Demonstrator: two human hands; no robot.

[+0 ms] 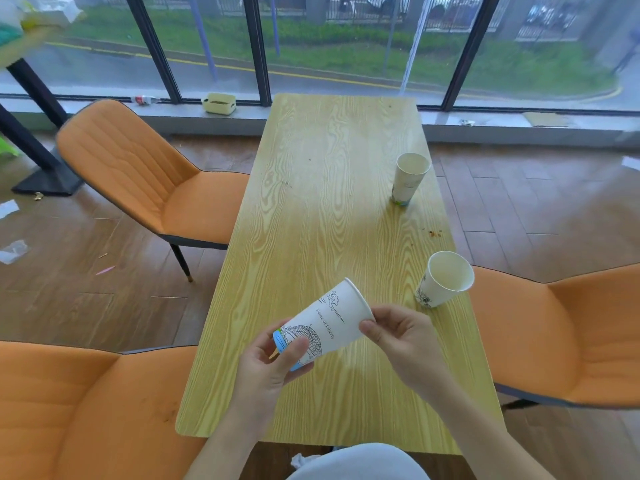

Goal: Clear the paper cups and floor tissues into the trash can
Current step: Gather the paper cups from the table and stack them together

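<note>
Paper cup (325, 325) tilted above the wooden table (332, 161), you are gripping its base with your left hand (273, 362) and pinching its rim with your right hand (398, 336), probably readying it for stacking with the two cups remaining at the table's right edge.

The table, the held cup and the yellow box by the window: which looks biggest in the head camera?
1. Table
2. Held cup, gripped by left hand and right hand
3. Yellow box

The box sits farther away, so its true size is unsure.
</note>
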